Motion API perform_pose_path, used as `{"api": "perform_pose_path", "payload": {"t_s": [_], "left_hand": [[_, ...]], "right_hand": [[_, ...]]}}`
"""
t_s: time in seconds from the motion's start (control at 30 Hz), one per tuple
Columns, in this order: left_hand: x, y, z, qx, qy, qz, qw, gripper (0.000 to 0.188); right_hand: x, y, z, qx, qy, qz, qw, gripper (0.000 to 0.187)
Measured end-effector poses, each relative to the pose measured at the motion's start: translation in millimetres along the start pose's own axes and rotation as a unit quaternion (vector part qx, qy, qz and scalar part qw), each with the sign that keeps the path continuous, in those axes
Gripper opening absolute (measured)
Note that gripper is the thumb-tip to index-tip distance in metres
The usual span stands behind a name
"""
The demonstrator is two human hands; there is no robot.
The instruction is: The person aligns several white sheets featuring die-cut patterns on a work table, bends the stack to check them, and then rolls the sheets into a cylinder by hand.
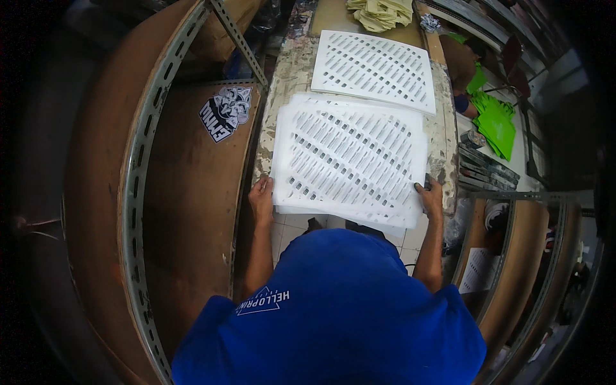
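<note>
A loose, uneven stack of white printed paper sheets spans the space between my hands, its near edge jutting past the worn table. My left hand is closed on the left edge of the stack near its front corner. At the right edge my right hand grips the sheets, thumb on top and the other fingers mostly hidden. Rows of small grey and black marks run diagonally over the top sheet. Just beyond lies a neater pile of similar printed sheets, partly overlapped by the stack in my hands.
The table has a stained, peeling top. Folded pale yellow cloth lies at its far end. A metal-framed shelf with brown boards stands close at left. To the right, another person sits low near bright green bags.
</note>
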State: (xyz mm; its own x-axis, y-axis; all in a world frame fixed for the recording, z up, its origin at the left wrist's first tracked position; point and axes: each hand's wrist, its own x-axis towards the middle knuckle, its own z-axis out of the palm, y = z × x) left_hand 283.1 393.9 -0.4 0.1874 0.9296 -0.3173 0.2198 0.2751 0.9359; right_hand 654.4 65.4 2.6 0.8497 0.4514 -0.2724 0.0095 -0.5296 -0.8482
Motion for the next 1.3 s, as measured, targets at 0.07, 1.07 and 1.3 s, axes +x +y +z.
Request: {"api": "perform_pose_path", "payload": {"t_s": [0.07, 1.07, 1.3], "left_hand": [[7.3, -5.7, -2.0, 0.064, -0.014, 0.043, 0.997, 0.030], [-25.8, 8.0, -14.9, 0.320, 0.045, -0.109, 0.940, 0.051], [-23.5, -38.5, -21.2, -0.246, -0.150, -0.266, 0.920, 0.053]], "right_hand": [[-2.3, 4.4, 1.8, -0.019, 0.014, -0.013, 1.000, 0.060], [-48.5, -23.2, 15.8, -0.242, 0.190, 0.093, 0.947, 0.052], [-80.2, 38.3, 32.9, 0.023, 0.286, 0.216, 0.933, 0.049]]}}
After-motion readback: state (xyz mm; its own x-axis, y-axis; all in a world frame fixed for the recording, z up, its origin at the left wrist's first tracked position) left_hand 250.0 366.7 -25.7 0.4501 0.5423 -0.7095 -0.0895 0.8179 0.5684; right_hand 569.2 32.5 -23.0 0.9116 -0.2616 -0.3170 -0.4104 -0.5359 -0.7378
